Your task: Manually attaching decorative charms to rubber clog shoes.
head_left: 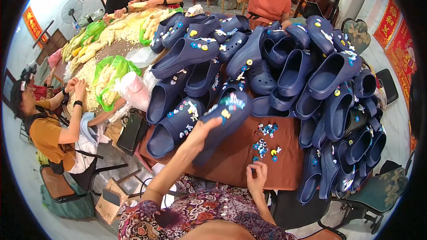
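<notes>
My left hand point(202, 134) is closed round a navy clog point(231, 114), holding it tilted above the near table edge. The clog is smeared by motion, but colourful charms show on its upper. Down at the table's front edge is my right hand point(258, 178), its fingers drawn together in a pinch with a small bluish shoe charm seemingly at the tips. Just beyond those fingers lie loose blue, white and yellow shoe charms point(262, 144) in small clusters. A navy clog with charms point(175, 126) rests left of the held one.
Navy clogs point(291, 73) are heaped across the back and right of the brown-covered table point(284, 169). Corn kernels point(86, 86) and cobs cover another table at left, where people work. A pink cup point(134, 90) and black case point(132, 132) sit between. Chairs stand at right.
</notes>
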Motion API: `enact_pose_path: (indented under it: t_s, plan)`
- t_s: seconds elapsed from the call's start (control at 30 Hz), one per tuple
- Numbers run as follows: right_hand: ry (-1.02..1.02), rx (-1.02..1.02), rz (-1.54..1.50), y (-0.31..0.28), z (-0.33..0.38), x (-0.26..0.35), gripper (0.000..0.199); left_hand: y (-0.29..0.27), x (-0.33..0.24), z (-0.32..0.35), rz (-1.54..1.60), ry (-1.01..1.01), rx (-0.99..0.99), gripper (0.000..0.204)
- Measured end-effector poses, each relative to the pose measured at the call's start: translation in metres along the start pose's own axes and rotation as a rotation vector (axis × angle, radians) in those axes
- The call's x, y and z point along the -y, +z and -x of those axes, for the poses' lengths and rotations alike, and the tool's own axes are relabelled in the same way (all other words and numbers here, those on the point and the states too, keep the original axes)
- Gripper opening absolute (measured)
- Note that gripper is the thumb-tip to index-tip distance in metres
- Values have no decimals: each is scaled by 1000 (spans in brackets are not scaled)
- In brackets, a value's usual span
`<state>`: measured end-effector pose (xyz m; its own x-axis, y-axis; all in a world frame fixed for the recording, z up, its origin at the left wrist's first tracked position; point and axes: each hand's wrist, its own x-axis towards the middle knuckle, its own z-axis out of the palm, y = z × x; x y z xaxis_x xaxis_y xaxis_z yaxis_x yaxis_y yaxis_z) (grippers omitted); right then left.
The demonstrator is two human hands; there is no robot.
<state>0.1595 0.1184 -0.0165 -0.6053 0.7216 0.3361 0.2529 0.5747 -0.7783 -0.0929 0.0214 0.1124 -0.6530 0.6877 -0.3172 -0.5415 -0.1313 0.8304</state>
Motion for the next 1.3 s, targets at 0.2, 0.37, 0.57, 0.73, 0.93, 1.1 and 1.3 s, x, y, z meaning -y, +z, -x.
enact_pose_path:
  t_s: [0.2, 0.37, 0.57, 0.73, 0.93, 1.1, 1.3]
  plan:
    - [-25, 0, 126, 5, 8, -19, 13, 18, -54, -100, 125, 97, 2, 44]
    - [-54, -11, 133, 13, 12, -28, 14, 45, -108, -153, 259, 125, 359, 44]
    - [-30, -36, 142, 12, 11, -28, 15, 48, -119, -232, 339, 111, 492, 44]
    - [-64, -30, 135, 10, 10, -28, 14, 31, -104, -278, 403, 72, 402, 42]
    - [-56, -29, 148, 11, 14, -32, 14, 33, -76, -283, 211, 104, 222, 41]
    - [-67, -25, 150, 11, 12, -30, 15, 25, -63, -272, 46, 155, 101, 36]
    - [-98, -54, 147, 13, 9, -28, 14, 11, -58, -250, -330, 171, 43, 54]
